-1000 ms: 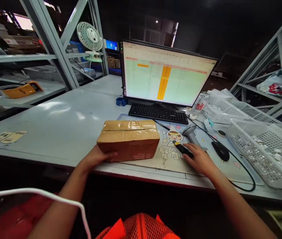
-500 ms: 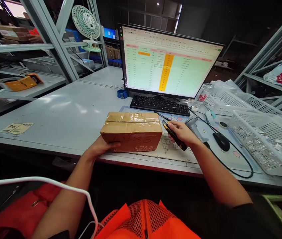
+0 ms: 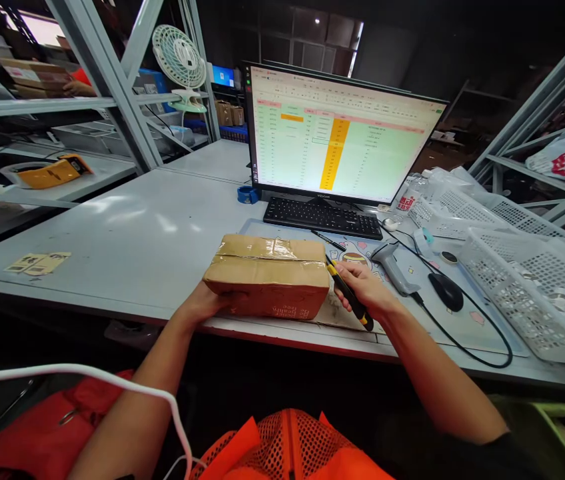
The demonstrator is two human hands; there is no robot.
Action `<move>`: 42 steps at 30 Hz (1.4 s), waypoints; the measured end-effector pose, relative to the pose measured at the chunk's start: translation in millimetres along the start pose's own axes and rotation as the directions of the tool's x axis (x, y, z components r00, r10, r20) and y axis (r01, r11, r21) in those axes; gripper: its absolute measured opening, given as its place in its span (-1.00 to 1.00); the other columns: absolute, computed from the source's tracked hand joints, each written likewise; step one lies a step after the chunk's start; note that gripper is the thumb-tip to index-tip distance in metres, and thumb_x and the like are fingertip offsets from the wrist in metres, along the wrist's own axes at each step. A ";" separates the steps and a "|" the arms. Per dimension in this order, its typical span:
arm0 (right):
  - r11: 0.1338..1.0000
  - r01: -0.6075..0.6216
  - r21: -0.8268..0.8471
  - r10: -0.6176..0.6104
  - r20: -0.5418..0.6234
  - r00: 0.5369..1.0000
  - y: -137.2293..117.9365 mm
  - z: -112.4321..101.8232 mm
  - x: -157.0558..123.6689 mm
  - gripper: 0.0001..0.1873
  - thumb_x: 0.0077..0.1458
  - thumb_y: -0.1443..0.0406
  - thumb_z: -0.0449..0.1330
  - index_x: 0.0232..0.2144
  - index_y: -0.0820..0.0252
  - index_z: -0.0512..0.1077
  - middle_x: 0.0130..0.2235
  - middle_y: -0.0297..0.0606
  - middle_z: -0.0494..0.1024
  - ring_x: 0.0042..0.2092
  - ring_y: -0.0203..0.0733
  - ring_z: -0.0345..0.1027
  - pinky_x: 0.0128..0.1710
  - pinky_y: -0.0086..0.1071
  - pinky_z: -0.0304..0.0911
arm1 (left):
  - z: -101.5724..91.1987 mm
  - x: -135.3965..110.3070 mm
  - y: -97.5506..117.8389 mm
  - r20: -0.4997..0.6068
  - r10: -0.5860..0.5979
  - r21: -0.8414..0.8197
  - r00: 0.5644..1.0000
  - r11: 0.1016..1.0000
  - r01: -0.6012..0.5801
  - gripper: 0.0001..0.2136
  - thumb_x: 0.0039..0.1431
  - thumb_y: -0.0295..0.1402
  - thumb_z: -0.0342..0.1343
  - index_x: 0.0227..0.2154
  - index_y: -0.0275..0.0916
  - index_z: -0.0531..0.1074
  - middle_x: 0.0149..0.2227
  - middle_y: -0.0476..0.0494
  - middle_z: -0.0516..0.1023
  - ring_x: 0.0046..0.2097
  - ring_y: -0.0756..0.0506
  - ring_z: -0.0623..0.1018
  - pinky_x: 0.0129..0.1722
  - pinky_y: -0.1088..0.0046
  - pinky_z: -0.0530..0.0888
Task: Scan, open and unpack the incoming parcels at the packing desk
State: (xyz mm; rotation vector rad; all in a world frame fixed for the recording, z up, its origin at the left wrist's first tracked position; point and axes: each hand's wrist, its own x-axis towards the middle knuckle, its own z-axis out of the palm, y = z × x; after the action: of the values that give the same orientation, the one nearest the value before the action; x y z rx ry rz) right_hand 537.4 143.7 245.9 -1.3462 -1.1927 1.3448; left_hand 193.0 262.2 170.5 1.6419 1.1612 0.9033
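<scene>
A brown cardboard box [image 3: 272, 267] with clear tape along its top lies at the front edge of the desk, white print on its near side. My left hand [image 3: 207, 301] grips the box's left end, its fingertips partly hidden against the near face. In my right hand [image 3: 362, 283] is a black and yellow utility knife [image 3: 350, 293], its tip at the box's right end; whether the blade touches the tape I cannot tell. Behind the box lies a black pen [image 3: 328, 240], and a grey barcode scanner [image 3: 395, 267] rests right of my right hand.
A monitor [image 3: 337, 133] and keyboard [image 3: 322, 217] stand behind the box. To the right are a mouse [image 3: 446, 291], its cable and white plastic baskets [image 3: 527, 287]. Labels [image 3: 37, 263] lie at the left; blue tape [image 3: 247, 194] sits by the monitor. Another person's hand [image 3: 80, 87] shows beyond the rack.
The knife has moved against the box's right end, its handle tilting more steeply. My left fingers have shifted on the near face. The view has tipped slightly.
</scene>
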 end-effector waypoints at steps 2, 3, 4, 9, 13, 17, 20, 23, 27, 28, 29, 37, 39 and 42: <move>1.000 -0.005 0.005 0.005 -0.016 1.000 3.6 3.5 -6.4 -0.26 0.04 -0.37 0.37 -0.20 0.12 0.42 -0.56 -0.44 0.48 -0.62 -0.35 0.30 -0.65 -0.54 0.23 | 0.5 -0.2 -0.3 -0.021 0.010 0.030 1.000 1.000 -0.010 -0.10 -0.40 0.12 0.55 0.05 -0.27 0.54 0.17 -0.44 0.64 0.28 -0.60 0.54 0.34 -0.22 0.47; 1.000 -0.012 0.008 0.012 -0.027 1.000 5.5 5.0 -9.4 -0.27 0.05 -0.37 0.36 -0.20 0.12 0.42 -0.55 -0.44 0.48 -0.62 -0.35 0.31 -0.65 -0.54 0.24 | 0.8 -0.2 -0.2 -0.028 0.018 0.042 0.999 0.999 -0.017 -0.09 -0.41 0.14 0.55 0.05 -0.27 0.54 0.18 -0.43 0.63 0.28 -0.59 0.54 0.36 -0.20 0.46; 1.000 -0.020 0.011 0.020 -0.036 0.999 7.2 6.4 -12.5 -0.27 0.05 -0.37 0.36 -0.19 0.11 0.41 -0.55 -0.44 0.49 -0.62 -0.35 0.31 -0.65 -0.54 0.24 | 1.0 -0.3 0.1 -0.032 0.026 0.051 0.999 0.998 -0.024 -0.09 -0.42 0.15 0.55 0.04 -0.26 0.55 0.17 -0.42 0.64 0.28 -0.59 0.54 0.37 -0.19 0.45; 0.999 -0.029 0.018 0.030 -0.024 0.999 10.6 10.4 -28.6 -0.29 0.10 -0.36 0.33 -0.16 0.10 0.41 -0.54 -0.44 0.49 -0.62 -0.32 0.32 -0.66 -0.53 0.23 | 3.2 1.7 0.9 -0.029 0.038 0.013 0.999 0.999 -0.037 -0.09 -0.44 0.14 0.59 0.03 -0.25 0.57 0.14 -0.40 0.66 0.30 -0.56 0.53 0.36 -0.09 0.49; 1.000 -0.001 -0.013 0.001 -0.003 1.000 11.9 7.0 -36.0 -0.33 0.18 -0.32 0.31 -0.10 0.11 0.44 -0.53 -0.41 0.50 -0.59 -0.31 0.34 -0.64 -0.52 0.25 | 8.9 4.5 -2.1 -0.009 0.084 -0.056 0.996 0.995 -0.085 -0.07 -0.29 0.11 0.58 0.16 -0.28 0.52 0.27 -0.38 0.58 0.36 -0.49 0.49 0.41 0.01 0.44; 0.998 -0.025 0.055 0.030 -0.099 0.995 23.3 -8.1 -35.1 -0.40 0.20 -0.19 0.37 -0.01 0.13 0.45 -0.49 -0.40 0.52 -0.56 -0.31 0.36 -0.58 -0.49 0.34 | 9.4 -2.3 11.4 -0.001 0.124 -0.067 0.992 0.990 -0.124 0.06 -0.22 0.12 0.56 0.33 -0.33 0.39 0.33 -0.44 0.51 0.36 -0.47 0.48 0.41 0.03 0.43; 0.998 -0.030 0.055 0.039 -0.175 0.984 29.3 -25.5 -37.7 -0.24 0.22 0.07 0.39 0.36 0.11 0.29 -0.39 -0.39 0.55 -0.43 -0.24 0.51 -0.43 -0.41 0.51 | 0.6 -19.0 51.6 -0.152 0.219 0.104 0.964 0.973 -0.205 0.13 -0.14 0.14 0.52 0.47 -0.22 0.25 0.36 -0.37 0.47 0.32 -0.44 0.50 0.37 0.02 0.45; 0.997 0.035 -0.072 -0.048 -0.179 0.983 18.6 -36.2 -44.8 0.01 0.19 0.17 0.35 0.56 0.05 0.01 -0.21 -0.31 0.57 -0.27 -0.12 0.64 -0.35 -0.30 0.60 | -2.9 -41.0 108.4 -0.196 0.478 0.589 0.856 0.755 -0.287 0.00 0.05 -0.02 0.49 0.52 -0.13 0.22 0.33 -0.32 0.44 0.33 -0.44 0.41 0.45 -0.06 0.29; 0.900 0.196 -0.390 -0.273 -0.152 0.950 -16.7 -20.9 -51.0 -0.04 0.29 0.16 0.22 0.61 -0.02 -0.05 -0.09 -0.21 0.59 -0.37 -0.14 0.61 -0.36 -0.19 0.61 | 19.1 -58.1 158.4 -0.003 0.536 0.911 0.844 0.349 -0.219 -0.18 0.22 -0.22 0.38 0.51 -0.15 0.25 0.33 -0.41 0.43 0.31 -0.51 0.32 0.39 -0.27 0.14; 0.845 0.225 -0.485 -0.327 -0.135 0.935 -25.1 -12.3 -51.0 -0.09 0.31 0.17 0.19 0.61 -0.04 0.00 -0.09 -0.20 0.60 -0.41 -0.16 0.57 -0.36 -0.19 0.60 | 27.1 -60.1 162.0 0.012 0.512 0.927 0.859 0.317 -0.202 -0.18 0.22 -0.23 0.37 0.51 -0.15 0.25 0.33 -0.43 0.43 0.30 -0.52 0.33 0.36 -0.27 0.15; 0.782 0.250 -0.571 -0.374 -0.109 0.921 -32.2 -2.8 -50.3 -0.14 0.33 0.19 0.17 0.59 -0.06 0.06 -0.10 -0.19 0.62 -0.41 -0.16 0.55 -0.33 -0.19 0.59 | 34.5 -61.7 162.6 0.016 0.491 0.934 0.871 0.303 -0.188 -0.18 0.22 -0.24 0.36 0.51 -0.15 0.25 0.32 -0.45 0.44 0.29 -0.52 0.34 0.33 -0.25 0.18; 0.327 0.247 -0.912 -0.501 0.054 0.864 -54.2 64.8 -36.4 -0.24 0.39 0.33 0.06 0.58 0.09 0.12 0.00 -0.01 0.70 -0.06 0.11 0.58 0.07 -0.09 0.45 | 52.2 -75.3 147.1 0.002 0.523 0.923 0.852 0.328 -0.203 -0.26 0.27 -0.33 0.21 0.51 -0.16 0.26 0.26 -0.48 0.46 0.26 -0.54 0.36 0.26 -0.21 0.19; 0.243 0.159 -0.957 -0.452 0.033 0.892 -57.9 76.4 -34.4 -0.22 0.40 0.35 0.04 0.60 0.13 0.07 -0.01 0.06 0.69 -0.06 0.16 0.58 0.05 -0.07 0.45 | 54.6 -76.0 147.6 -0.002 0.520 0.913 0.854 0.349 -0.210 -0.27 0.27 -0.37 0.19 0.51 -0.17 0.27 0.27 -0.49 0.45 0.27 -0.55 0.36 0.27 -0.23 0.18; 0.128 0.036 -0.991 -0.390 -0.016 0.921 -61.6 89.1 -36.3 -0.19 0.40 0.35 0.04 0.62 0.18 -0.03 -0.05 0.19 0.66 -0.07 0.26 0.60 0.03 0.03 0.45 | 61.2 -76.5 149.8 -0.014 0.513 0.914 0.859 0.354 -0.197 -0.28 0.27 -0.45 0.14 0.51 -0.18 0.26 0.29 -0.48 0.44 0.28 -0.54 0.35 0.28 -0.24 0.18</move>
State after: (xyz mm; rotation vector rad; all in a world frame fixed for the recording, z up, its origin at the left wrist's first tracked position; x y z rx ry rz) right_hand 446.9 114.0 309.0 -2.0013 -2.1094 -0.1365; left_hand 270.6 150.9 287.2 2.8297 1.7008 0.8550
